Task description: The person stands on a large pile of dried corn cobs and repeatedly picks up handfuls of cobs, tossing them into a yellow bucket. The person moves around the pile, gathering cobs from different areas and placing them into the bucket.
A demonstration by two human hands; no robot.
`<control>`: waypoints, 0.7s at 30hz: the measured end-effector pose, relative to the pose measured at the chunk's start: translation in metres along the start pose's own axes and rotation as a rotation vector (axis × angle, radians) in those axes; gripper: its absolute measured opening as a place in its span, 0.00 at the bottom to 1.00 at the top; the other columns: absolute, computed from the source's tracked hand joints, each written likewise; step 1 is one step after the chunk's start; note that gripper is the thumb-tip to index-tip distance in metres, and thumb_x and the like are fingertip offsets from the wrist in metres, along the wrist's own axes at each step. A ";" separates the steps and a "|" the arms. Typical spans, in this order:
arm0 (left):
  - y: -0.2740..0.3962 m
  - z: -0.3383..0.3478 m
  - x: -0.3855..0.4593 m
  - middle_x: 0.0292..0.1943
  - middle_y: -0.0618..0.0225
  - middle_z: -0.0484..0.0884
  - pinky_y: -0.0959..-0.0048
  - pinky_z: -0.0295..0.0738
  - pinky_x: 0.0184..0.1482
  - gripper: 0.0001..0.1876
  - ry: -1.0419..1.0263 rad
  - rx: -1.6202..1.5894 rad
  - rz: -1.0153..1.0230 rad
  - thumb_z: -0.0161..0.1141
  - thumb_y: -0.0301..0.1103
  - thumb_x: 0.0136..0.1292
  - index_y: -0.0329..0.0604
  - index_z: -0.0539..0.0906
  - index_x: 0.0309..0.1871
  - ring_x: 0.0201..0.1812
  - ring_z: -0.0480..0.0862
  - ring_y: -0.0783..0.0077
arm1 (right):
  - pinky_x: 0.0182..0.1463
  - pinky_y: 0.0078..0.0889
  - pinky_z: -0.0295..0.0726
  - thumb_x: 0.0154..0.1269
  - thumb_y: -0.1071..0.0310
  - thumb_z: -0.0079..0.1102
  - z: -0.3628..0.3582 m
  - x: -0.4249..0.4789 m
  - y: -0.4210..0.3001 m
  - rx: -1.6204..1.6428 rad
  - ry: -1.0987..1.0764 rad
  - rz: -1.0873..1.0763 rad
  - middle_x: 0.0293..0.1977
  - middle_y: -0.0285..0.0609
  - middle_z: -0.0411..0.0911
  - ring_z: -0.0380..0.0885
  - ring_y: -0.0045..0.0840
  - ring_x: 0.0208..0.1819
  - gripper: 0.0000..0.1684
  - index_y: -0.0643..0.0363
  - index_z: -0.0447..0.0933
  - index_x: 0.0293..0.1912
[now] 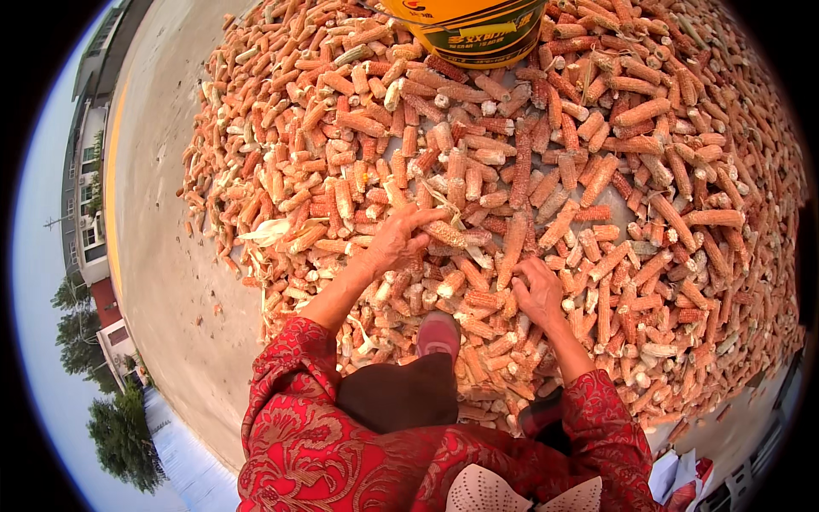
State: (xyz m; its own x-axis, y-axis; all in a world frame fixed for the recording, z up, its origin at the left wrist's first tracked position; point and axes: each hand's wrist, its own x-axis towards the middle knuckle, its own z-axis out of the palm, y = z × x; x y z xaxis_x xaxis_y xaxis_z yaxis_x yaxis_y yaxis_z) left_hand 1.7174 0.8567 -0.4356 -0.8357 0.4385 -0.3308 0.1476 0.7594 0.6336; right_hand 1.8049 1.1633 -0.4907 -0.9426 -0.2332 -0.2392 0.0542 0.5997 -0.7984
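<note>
Shelled corn cobs (643, 112), orange to red, lie in a wide heap before me. My left hand (398, 238) reaches over the middle of the heap, thumb and forefinger at the end of a pale cob (446, 234) that has bits of dry husk at its far end. Whether the fingers grip that cob or only touch it, I cannot tell. Lower right, my right hand (537, 288) rests its fingers at the cobs, near a long orange cob (512, 249); its fingertips are partly hidden. A yellow and dark green plastic bucket (477, 38) stands among the cobs at the top.
My shoe (438, 334) stands among the cobs, close below the hands. A dry corn husk (275, 232) lies at the heap's left part. Concrete ground (185, 256) borders the heap on the left. White and red bags or wrappings (681, 477) lie at the lower right.
</note>
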 end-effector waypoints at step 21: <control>0.179 -0.103 0.145 0.46 0.56 0.86 0.74 0.81 0.49 0.11 0.682 -0.676 0.503 0.59 0.25 0.69 0.32 0.82 0.51 0.45 0.87 0.68 | 0.48 0.42 0.76 0.56 0.69 0.53 0.003 -0.011 0.022 0.002 0.090 -0.081 0.38 0.44 0.74 0.75 0.38 0.46 0.09 0.61 0.75 0.38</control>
State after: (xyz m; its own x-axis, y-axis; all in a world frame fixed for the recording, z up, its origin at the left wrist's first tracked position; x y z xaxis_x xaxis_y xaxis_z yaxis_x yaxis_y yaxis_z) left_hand 1.5681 1.0069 -0.2986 -0.9097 0.1073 0.4012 0.4082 0.0535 0.9113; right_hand 1.8170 1.1768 -0.5070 -0.9696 -0.2113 -0.1238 -0.0225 0.5802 -0.8142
